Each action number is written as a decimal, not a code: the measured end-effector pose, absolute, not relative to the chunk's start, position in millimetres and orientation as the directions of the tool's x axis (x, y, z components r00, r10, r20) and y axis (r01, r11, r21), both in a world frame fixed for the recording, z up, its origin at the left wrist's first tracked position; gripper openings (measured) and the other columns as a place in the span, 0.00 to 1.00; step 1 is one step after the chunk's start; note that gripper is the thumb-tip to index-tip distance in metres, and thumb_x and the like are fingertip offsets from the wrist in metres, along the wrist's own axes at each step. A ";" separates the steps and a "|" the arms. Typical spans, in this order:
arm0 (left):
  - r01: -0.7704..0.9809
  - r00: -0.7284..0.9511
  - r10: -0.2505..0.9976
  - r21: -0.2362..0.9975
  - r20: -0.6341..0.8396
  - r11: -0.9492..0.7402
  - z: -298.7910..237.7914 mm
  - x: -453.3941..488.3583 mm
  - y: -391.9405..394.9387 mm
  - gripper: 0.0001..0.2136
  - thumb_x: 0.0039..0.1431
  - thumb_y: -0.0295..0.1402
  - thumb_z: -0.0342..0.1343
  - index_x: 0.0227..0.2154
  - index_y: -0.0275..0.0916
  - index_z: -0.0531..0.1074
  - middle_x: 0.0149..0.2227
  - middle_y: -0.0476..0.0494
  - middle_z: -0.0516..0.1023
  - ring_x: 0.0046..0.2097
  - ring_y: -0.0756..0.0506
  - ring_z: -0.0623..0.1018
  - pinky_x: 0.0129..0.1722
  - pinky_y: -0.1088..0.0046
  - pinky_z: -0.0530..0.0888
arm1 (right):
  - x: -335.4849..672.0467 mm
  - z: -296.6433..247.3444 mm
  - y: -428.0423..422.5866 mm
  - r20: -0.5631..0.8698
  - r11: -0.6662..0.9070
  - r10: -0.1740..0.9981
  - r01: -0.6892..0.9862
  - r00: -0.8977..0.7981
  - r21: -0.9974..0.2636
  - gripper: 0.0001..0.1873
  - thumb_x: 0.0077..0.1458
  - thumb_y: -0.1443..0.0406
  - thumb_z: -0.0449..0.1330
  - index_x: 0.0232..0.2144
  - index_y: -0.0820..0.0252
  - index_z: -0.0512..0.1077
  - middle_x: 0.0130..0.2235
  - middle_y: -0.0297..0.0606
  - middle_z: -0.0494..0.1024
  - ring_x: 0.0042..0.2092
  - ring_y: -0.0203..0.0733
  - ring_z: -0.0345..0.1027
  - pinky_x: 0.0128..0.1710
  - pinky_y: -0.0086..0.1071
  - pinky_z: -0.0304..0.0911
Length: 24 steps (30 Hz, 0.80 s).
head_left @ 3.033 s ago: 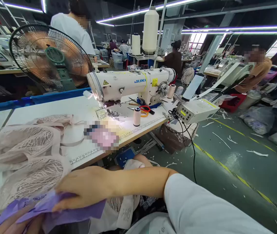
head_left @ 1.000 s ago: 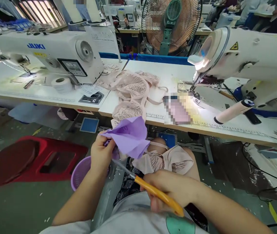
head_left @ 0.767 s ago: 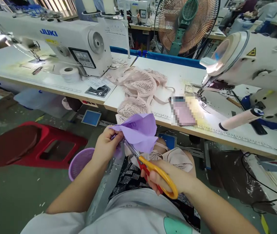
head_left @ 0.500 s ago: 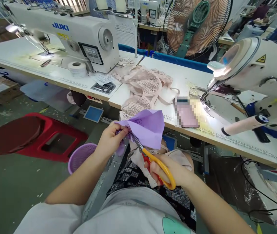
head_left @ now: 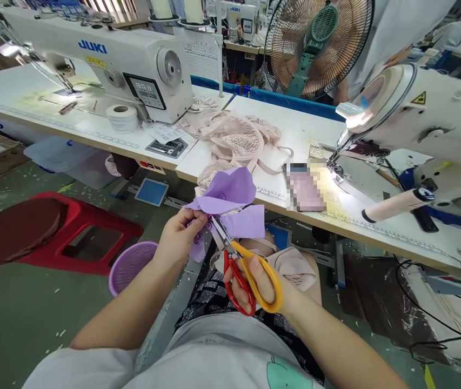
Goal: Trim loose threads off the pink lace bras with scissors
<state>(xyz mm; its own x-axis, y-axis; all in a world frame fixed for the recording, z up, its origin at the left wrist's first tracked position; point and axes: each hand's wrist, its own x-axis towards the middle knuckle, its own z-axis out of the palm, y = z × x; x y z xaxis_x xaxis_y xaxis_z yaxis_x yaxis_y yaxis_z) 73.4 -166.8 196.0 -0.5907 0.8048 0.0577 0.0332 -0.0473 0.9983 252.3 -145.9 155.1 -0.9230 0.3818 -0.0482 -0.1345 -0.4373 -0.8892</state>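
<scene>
Between the thumb and fingers of my left hand point(head_left: 184, 227) is pinched a purple sheet point(head_left: 230, 189), thin like paper or fabric, with small dark print. My right hand point(head_left: 250, 281) grips scissors point(head_left: 221, 229) with one yellow and one red handle. Their blades point up and left into the sheet, close to my left fingertips. One purple flap stands above the blades and another lies to their right. Beige lace bras point(head_left: 240, 138) are heaped on the table just beyond the sheet. More beige lace fabric point(head_left: 295, 267) rests on my lap.
A white sewing machine point(head_left: 104, 59) stands at the left, another point(head_left: 428, 108) at the right. A blurred phone-like object point(head_left: 305, 186) lies near the table edge. Below left are a purple basket point(head_left: 131, 267) and a red stool point(head_left: 92, 232). A fan point(head_left: 319, 48) stands behind.
The scissor handles have spread apart and the purple sheet now shows two separated flaps around the blades. A person in light clothing has appeared behind the fan. The view has shifted slightly.
</scene>
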 end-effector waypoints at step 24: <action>-0.195 -0.769 0.640 0.953 0.000 -0.234 193.9 77.6 -164.4 0.07 0.33 0.31 0.63 0.18 0.37 0.70 0.21 0.53 0.70 0.24 0.52 0.69 0.27 0.76 0.66 | 272.2 171.7 -152.4 -0.089 -0.173 0.342 0.030 -0.935 -0.984 0.27 0.30 0.47 0.65 0.25 0.60 0.62 0.17 0.26 0.63 0.18 0.29 0.54 0.17 0.24 0.52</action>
<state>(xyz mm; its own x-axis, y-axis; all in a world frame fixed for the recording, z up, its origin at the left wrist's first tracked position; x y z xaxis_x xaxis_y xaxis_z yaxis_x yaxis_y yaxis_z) 77.6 -164.4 193.9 -0.7688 0.6395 0.0000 -0.1947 -0.2340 0.9525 272.2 -152.4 171.7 -0.9355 0.3421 -0.0888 0.0303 -0.1729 -0.9845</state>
